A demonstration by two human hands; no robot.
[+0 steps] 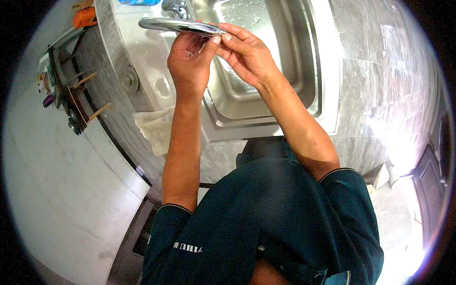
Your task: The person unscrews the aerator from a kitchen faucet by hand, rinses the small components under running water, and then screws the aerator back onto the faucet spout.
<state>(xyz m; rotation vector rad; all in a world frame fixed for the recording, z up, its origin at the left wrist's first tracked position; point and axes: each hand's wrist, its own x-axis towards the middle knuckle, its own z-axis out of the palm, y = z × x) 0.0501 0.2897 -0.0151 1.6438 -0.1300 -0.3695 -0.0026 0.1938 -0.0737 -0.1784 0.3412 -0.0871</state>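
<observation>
Above the left side of the sink, a long, curved chrome faucet spout [178,25] reaches rightward to its narrow end. My left hand [191,61] is closed around the underside near that end, with the thumb pressed at the tip. My right hand [249,53] pinches the same tip between thumb and fingers. Whatever small part lies between the fingertips is too hidden to make out. Behind the spout stands a chrome faucet base [176,8]; whether the two are joined cannot be seen.
Under my hands lies a wet stainless steel sink [285,90]. A pale cloth [154,127] hangs over the counter edge beside my left forearm. A round metal lid-like disc [128,79] sits left of the sink, and a blue item [138,2] at the back. Grey marbled countertop [365,80] extends right.
</observation>
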